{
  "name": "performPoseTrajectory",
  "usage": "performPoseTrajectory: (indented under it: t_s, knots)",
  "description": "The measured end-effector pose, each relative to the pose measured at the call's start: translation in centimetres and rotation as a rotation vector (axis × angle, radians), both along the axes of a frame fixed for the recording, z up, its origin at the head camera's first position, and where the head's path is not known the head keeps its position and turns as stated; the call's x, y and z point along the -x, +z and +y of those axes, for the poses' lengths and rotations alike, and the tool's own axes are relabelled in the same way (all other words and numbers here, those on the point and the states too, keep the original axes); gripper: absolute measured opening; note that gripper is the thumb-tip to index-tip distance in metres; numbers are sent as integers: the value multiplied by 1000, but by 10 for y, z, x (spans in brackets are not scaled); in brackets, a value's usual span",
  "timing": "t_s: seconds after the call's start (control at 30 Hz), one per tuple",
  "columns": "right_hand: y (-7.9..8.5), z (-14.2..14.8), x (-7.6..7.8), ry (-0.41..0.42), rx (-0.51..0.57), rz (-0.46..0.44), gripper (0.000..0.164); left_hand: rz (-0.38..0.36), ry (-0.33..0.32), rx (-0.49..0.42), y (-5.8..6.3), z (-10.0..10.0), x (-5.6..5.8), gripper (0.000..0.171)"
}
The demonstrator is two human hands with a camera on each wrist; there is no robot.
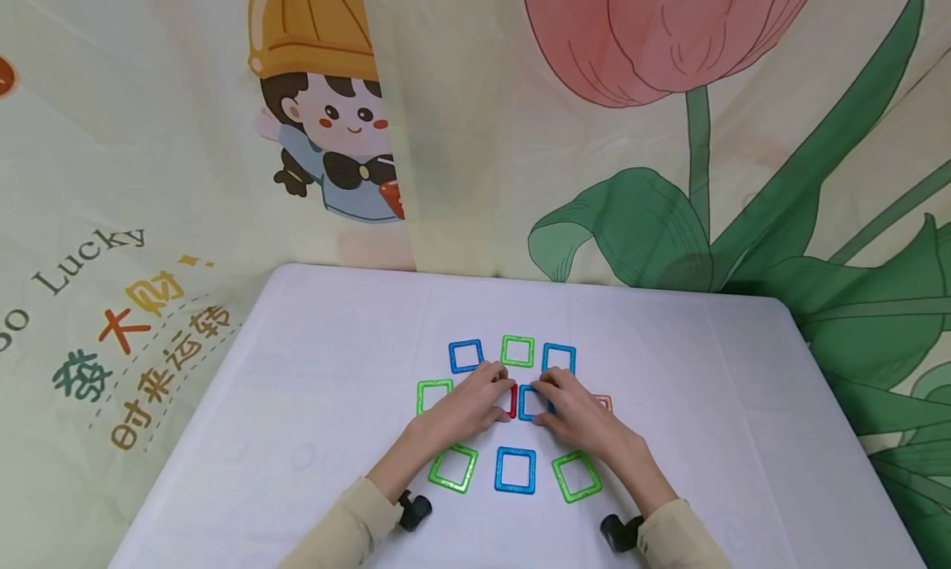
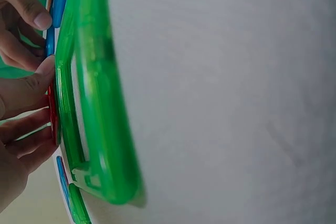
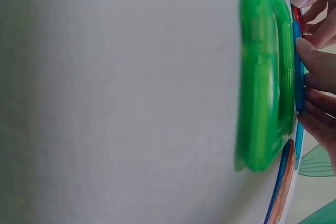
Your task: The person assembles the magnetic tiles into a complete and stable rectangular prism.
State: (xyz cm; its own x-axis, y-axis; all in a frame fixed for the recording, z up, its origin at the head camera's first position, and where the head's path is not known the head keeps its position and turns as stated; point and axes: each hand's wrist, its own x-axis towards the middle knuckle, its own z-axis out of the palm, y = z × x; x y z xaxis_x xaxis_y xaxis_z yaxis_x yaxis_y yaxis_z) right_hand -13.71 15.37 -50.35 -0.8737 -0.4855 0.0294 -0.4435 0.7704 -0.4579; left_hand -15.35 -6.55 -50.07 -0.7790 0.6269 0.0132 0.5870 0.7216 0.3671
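On tabletop (image 1: pixel 319 354), red frame (image 1: pixel 513 401) squarely faces blue frame (image 1: pixel 522 403).

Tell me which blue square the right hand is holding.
The middle-row blue square, beside the red square, pinched by the right hand; the other blue squares lie in the front and back rows.

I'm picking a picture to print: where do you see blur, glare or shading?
Head view: fairly even light, small coloured plastic square frames legible; left wrist view: a translucent green plastic square frame looks soft, with pale highlights; right wrist view: the white tabletop darkens toward the picture's left edge.
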Motion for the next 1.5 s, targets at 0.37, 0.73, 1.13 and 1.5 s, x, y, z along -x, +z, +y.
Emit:
performPoseTrajectory:
  t_s: [0.37, 0.73, 1.13, 1.5]
  knots:
    - [2, -2, 1, -10, -32, 1, 51, 3, 1, -19, -2, 1, 1, 48]
    - [11, -15, -1, -39, -125, 9, 51, -25, 119, 5, 14, -35, -6, 52]
    - [9, -17, -1, -53, -121, 0, 51, 7, 219, 216, 19, -57, -16, 53]
    - [7, -14, 1, -46, -118, 7, 51, 36, 215, 230, 15, -53, -13, 53]
